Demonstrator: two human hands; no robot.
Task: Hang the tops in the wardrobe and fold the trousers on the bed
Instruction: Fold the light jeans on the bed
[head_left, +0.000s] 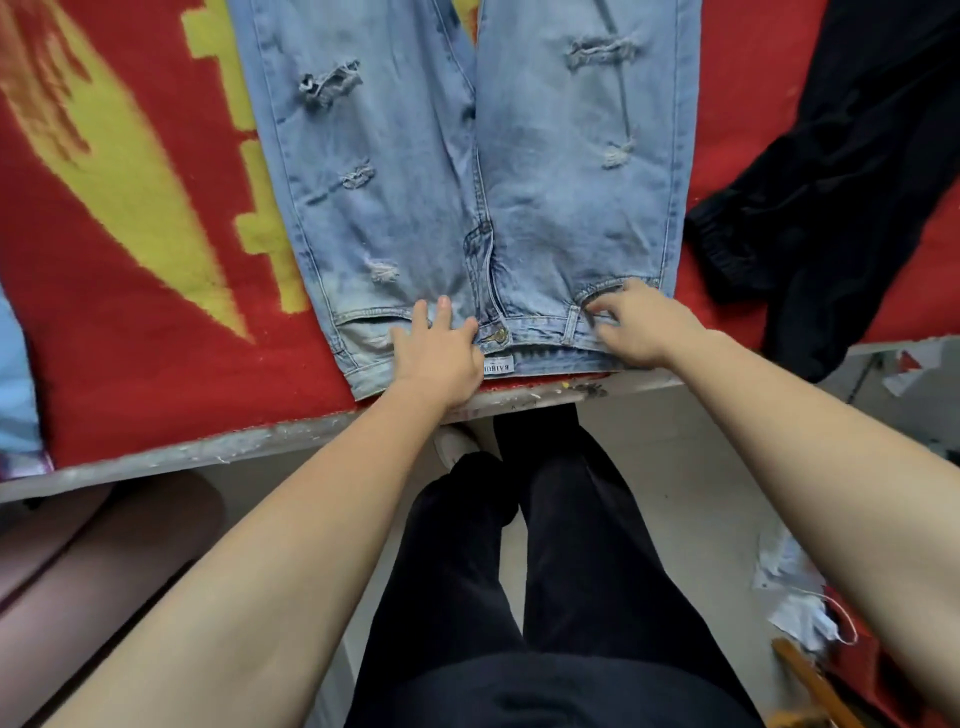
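A pair of light blue ripped jeans (571, 182) lies flat on the bed, on top of a red blanket (130, 338) with big yellow shapes. The legs point away from the person. The waist is at the near edge of the bed (234, 447), which is grey and dotted with paint. The jeans have torn holes on both legs. A metal button (500, 336) and a small white label (498, 365) show at the middle of the waist.

The left hand (439, 358) lies flat on the waist, just left of the button. Its fingers are straight and spread, pressing the cloth down. The right hand (644, 325) is at the right side of the waist, by the pocket. Its fingers are bent and pinch the denim there.

On the right, near the jeans but not touching them, lies a black garment (841, 208) with a gathered cuff. Part of it hangs off the bed edge. At the far left edge a bit of light blue cloth (15, 395) shows on the bed.

Below the bed edge are the person's own black trousers (571, 545) and one white shoe (453, 441) on the pale floor (701, 467). A face mask (815, 618) lies on the floor at the right. Nothing lies on top of the jeans but the two hands.
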